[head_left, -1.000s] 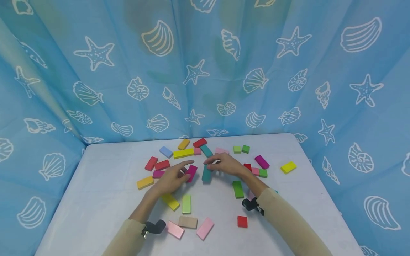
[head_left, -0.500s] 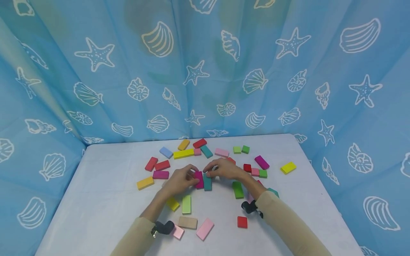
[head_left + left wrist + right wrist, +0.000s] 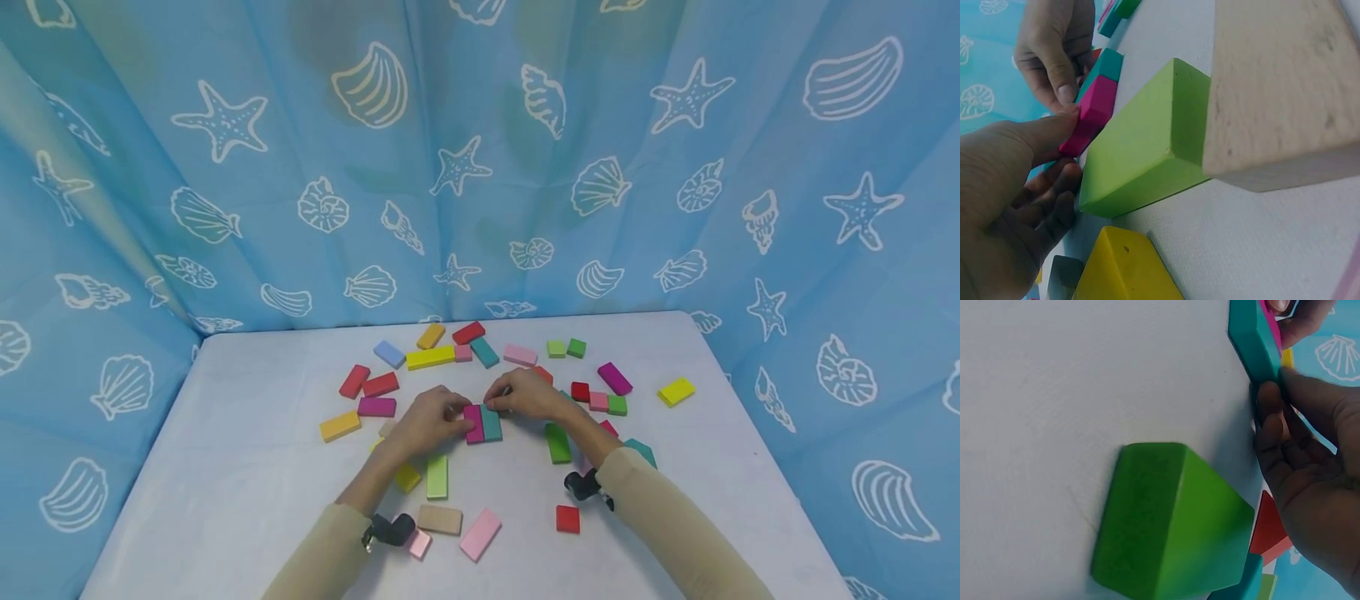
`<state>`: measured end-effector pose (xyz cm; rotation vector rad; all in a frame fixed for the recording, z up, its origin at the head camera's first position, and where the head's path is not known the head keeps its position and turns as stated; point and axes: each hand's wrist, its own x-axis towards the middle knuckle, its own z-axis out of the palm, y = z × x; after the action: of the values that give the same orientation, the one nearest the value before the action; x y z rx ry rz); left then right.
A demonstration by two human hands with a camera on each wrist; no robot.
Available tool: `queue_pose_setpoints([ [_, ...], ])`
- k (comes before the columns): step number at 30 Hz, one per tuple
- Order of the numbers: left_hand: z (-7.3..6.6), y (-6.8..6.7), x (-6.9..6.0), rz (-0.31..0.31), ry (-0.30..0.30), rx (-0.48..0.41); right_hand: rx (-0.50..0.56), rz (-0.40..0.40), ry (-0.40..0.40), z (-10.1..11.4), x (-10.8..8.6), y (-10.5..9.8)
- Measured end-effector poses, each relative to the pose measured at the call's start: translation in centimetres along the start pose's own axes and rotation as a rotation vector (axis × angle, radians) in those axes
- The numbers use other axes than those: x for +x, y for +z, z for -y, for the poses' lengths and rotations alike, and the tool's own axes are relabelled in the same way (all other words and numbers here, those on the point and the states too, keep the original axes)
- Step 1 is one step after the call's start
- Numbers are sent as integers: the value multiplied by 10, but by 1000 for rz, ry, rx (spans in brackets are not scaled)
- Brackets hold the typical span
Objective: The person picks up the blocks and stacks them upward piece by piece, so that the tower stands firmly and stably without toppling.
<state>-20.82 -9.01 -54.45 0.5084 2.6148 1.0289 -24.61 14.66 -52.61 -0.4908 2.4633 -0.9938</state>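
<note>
A magenta block and a teal block lie side by side, long sides touching, mid-table in the head view. My left hand pinches the magenta block at its left side, thumb near its front edge. On the far end of the teal block my right hand has its thumb and fingertips. The right wrist view shows those fingertips gripping the end of the teal block. In the left wrist view the magenta block meets my left thumb; the fingers behind it are partly hidden.
Light green, yellow, tan and pink blocks lie nearer the front. A green block is right of the hands. Several coloured blocks line the back, including a long yellow one. A patterned curtain surrounds the white table.
My left hand has carried the magenta block right, against the teal block. My right hand has brought the teal block toward the front and laid it down; both have shifted slightly right since.
</note>
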Motion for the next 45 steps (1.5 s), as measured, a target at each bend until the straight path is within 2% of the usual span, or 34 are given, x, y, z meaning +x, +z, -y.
queue_pose_setpoints([
  [6, 0, 0, 0, 6, -4, 10, 0, 3, -18, -5, 4, 2],
  [22, -1, 1, 2, 20, 21, 19, -4, 15, 26, -1, 4, 1],
  [33, -4, -2, 0, 33, -10, 20, 28, 16, 26, 1, 2, -1],
  [37, -4, -11, -4, 13, -12, 33, 45, -8, 21, 0, 2, -10],
  [41, 0, -31, -12, -32, -10, 27, 48, -82, -3, -2, 6, -26],
  [43, 3, -42, -18, -33, -17, 25, 38, -131, -14, -3, 8, -35],
  [45, 7, -52, -25, -7, -32, 42, 22, -183, -1, -5, 10, -41],
])
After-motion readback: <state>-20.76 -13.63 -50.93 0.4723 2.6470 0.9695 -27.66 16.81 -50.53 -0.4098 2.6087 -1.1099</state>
